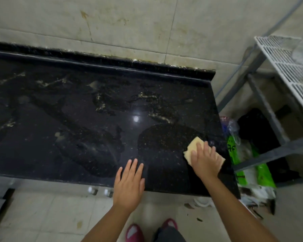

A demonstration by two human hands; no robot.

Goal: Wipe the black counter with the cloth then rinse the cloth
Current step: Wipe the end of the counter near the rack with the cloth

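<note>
A folded yellow cloth [196, 148] lies pressed flat on the black stone table [77, 119] at its near right corner, just inside the right edge, under the person's right hand [204, 158]. That hand's fingers [206, 147] are spread and laid flat over the cloth, pinning it to the surface by pressure, not curled around it. The left hand [129, 184] rests palm down on the table's front edge, well apart from the cloth, fingers extended and holding nothing.

The wiping step appears to be in hand and far from done: a rounded wet patch [164, 137] sits just beside the cloth, while pale streaks and smears [147, 97] cross the middle and left of the table toward the raised back lip [112, 67] below the stained tiled wall [129, 23]. To the right, off the table, a grey metal rack with a white grille shelf [287, 67] stands over green-and-white bags [234, 154] on the floor.

Judging by the residue, the next move calls for sweeping the cloth leftward and back across the streaked areas under steady pressure, keeping it clear of the right edge so that it does not slip off. No sink or tap is in view, so where the rinse will happen cannot be told.
</note>
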